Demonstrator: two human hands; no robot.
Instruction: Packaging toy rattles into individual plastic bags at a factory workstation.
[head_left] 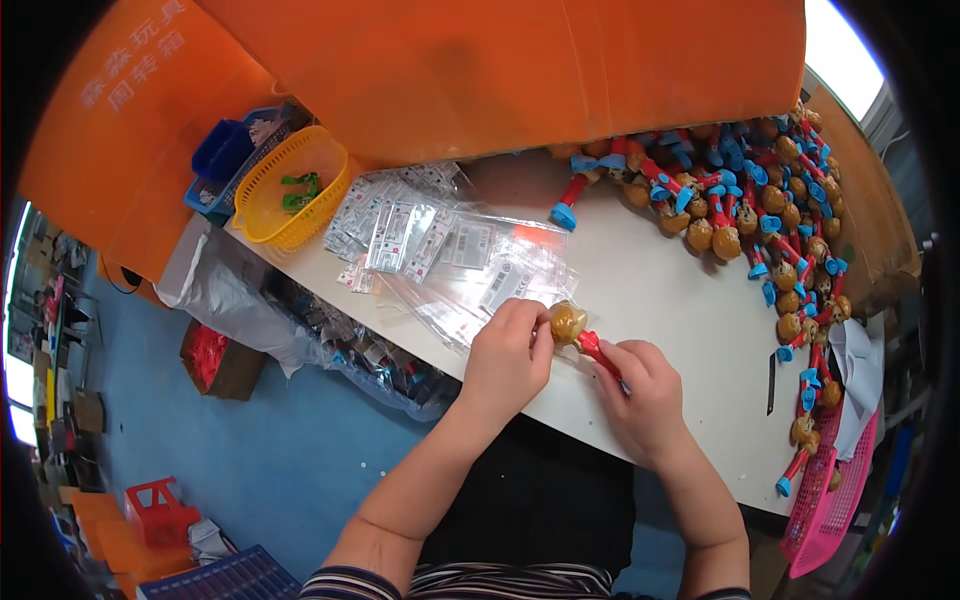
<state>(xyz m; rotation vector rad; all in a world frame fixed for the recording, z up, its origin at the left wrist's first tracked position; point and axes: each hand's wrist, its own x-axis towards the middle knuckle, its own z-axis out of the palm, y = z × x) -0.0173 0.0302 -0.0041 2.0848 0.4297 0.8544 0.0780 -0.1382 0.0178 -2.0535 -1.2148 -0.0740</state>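
Observation:
Over the front of the white table I hold a small toy [572, 326] with a round golden-brown head and a red stick-like body. My right hand [642, 395] is closed round the red body. At the golden head, the fingers of my left hand [508, 355] are pinched together. The toy's lower end is hidden in my right palm. Just beyond my hands lie clear plastic bags [500, 285] with printed labels. A heap of similar toys [722, 225], brown-headed with red bodies and blue ends, covers the table's far right and right edge.
Small silver printed packets [400, 230] are piled left of the bags. A yellow basket [290, 230] with a green item stands beyond them, beside blue bins [222, 150]. Orange panels [520, 80] wall the back. A pink basket [830, 500] is at the right edge, and a red stool [160, 512] stands on the floor.

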